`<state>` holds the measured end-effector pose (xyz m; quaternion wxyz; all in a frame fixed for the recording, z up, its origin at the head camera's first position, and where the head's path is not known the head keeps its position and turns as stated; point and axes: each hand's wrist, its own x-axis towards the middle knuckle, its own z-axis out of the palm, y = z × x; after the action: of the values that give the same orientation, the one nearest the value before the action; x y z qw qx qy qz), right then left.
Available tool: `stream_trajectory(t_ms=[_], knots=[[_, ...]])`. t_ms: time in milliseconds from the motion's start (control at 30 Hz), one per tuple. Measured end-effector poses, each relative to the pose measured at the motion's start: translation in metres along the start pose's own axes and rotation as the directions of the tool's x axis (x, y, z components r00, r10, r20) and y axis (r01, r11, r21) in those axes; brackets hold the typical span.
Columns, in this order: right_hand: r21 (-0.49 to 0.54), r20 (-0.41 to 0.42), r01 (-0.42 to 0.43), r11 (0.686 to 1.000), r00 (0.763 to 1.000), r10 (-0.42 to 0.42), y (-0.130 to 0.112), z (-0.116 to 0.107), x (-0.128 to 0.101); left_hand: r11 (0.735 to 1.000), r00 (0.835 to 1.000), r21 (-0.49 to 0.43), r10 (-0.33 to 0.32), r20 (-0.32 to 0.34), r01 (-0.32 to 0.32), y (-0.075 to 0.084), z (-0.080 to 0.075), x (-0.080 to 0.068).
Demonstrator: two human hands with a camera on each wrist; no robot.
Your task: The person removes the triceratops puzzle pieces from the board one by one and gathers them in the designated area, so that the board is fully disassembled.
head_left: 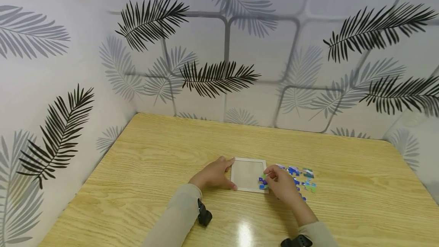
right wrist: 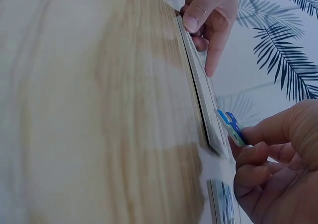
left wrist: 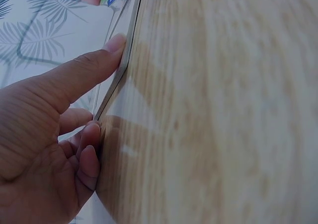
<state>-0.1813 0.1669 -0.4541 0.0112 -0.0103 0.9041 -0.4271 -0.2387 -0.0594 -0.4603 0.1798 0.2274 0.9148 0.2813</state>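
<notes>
A white-rimmed square puzzle frame lies on the table with a plain inner board. My left hand grips its left side, the thumb at the near corner and the index finger at the far corner; in the left wrist view the thumb lies along the frame's edge. Between the thumb and fingers of my right hand is a blue and green jigsaw piece, tilted over the frame's near right corner. Loose jigsaw pieces lie right of the frame, some hidden behind the right hand.
The wooden table reaches back to a wall with a leaf pattern. Another wall stands along the table's left side. Black wrist straps sit over both sleeves. A light reflection shows on the near tabletop.
</notes>
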Motion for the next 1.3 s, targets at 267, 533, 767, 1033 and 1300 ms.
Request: stream_trajectory(t_ms=[267,533,767,1033,1300], knots=[[0.071,0.010,-0.028,0.997,1.000,0.027,0.020,-0.024,-0.008,1.000,1.000,-0.008,-0.013,0.013,0.013,-0.002,0.002,0.003],[0.058,-0.007,-0.085,0.995,0.996,0.085,0.039,-0.059,-0.019,1.000,1.000,-0.017,-0.019,0.018,0.019,-0.001,0.002,0.002],[0.080,-0.027,-0.103,0.992,0.994,0.105,0.054,-0.080,-0.029,0.999,0.999,-0.019,-0.026,0.023,0.026,0.000,0.002,0.002],[0.096,-0.008,-0.145,0.985,0.989,0.147,0.065,-0.092,-0.037,0.998,0.999,-0.051,-0.026,0.023,0.027,0.000,0.001,0.001],[0.035,0.013,-0.170,0.985,0.985,0.170,0.074,-0.095,-0.041,0.998,0.999,-0.053,-0.024,0.023,0.025,0.000,0.001,0.001]])
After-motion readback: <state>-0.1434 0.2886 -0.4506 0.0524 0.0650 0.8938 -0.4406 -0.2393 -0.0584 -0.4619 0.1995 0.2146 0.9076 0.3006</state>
